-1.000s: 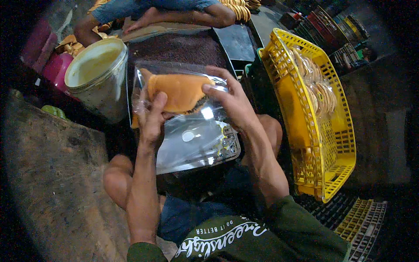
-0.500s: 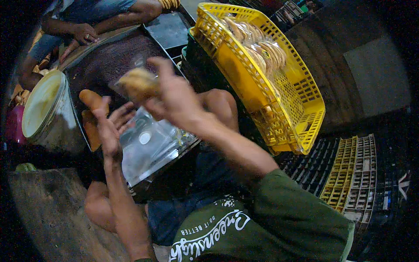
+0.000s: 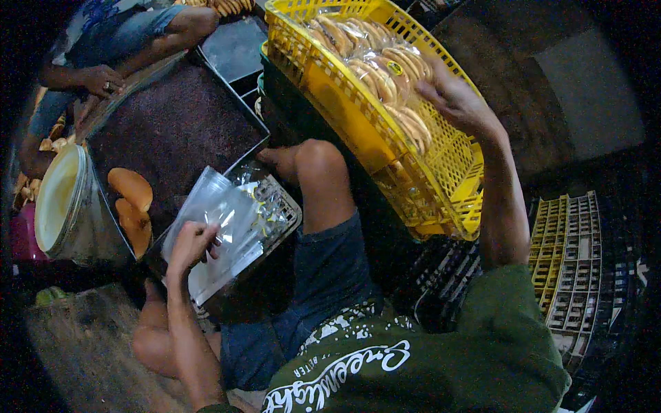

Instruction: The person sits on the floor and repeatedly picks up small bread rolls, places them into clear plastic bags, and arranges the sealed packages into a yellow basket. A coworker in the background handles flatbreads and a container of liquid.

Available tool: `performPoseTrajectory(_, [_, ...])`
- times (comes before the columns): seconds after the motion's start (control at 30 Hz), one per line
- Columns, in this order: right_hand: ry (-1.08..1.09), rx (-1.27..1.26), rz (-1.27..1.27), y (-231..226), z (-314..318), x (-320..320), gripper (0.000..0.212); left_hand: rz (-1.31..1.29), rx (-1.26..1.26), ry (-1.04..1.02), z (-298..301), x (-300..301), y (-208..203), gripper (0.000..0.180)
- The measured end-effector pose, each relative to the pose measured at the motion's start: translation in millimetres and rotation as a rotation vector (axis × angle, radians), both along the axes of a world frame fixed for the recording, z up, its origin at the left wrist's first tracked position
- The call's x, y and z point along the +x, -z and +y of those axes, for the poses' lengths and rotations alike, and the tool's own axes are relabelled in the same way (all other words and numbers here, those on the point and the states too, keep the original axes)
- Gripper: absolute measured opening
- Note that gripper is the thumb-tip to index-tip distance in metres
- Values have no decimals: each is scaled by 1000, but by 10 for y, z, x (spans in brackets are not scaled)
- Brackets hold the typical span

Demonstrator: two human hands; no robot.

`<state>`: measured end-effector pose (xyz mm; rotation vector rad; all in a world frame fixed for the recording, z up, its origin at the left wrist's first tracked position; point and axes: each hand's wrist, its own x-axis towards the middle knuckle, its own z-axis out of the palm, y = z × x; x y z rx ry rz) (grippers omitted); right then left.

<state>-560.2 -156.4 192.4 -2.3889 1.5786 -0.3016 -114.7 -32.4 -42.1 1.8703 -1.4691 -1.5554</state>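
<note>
My left hand point(image 3: 193, 244) is over a stack of clear plastic bags point(image 3: 231, 206), its fingers curled and pinching at the top bag. The bags lie in a shallow basket point(image 3: 292, 213) between my legs. My right hand point(image 3: 456, 102) reaches into the yellow crate point(image 3: 385, 117) at the upper right, its fingers loosely extended, slightly blurred, beside the bagged bread. Several clear packs of round flat bread point(image 3: 375, 76) stand in rows there, and one more pack point(image 3: 410, 127) lies nearer me, below the right hand. Two brown bread pieces point(image 3: 131, 189) rest at the left of the dark tray.
A big tray point(image 3: 172, 117) with a dark surface lies ahead. A pale bucket point(image 3: 65, 199) stands left of it. Another person's hand point(image 3: 103, 81) rests at the far left. Stacked crates point(image 3: 561, 248) stand at the right, and a wooden board point(image 3: 89, 344) lies at the lower left.
My right hand has moved from above the tray to the crate, where an added bread pack now lies. My left hand has lowered onto the plastic bags. The view has shifted.
</note>
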Motion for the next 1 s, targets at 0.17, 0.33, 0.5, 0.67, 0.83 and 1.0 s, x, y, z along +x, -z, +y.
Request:
performPoseTrajectory(0.17, [-510,-161,-367,750,883,1805,104,871,-162,-447,196,17,-319,49])
performPoseTrajectory(0.33, [-433,-306,-780,1787,815,2478,58,1632,-27,-656,66,191,-522,59])
performPoseTrajectory(0.5, [87,537,-1408,1467,781,2872,16,741,-73,-587,170,386,-300,95])
performPoseTrajectory(0.67, [207,617,-1357,1608,853,2856,12,847,-730,-995,25,475,-335,34])
performPoseTrajectory(0.83, [-92,751,-1328,1208,738,3506,19,571,-982,-1459,121,948,-626,24])
performPoseTrajectory(1.0, [-412,-33,-611,2569,172,4341,78,688,-1091,-1824,575,1752,-676,40])
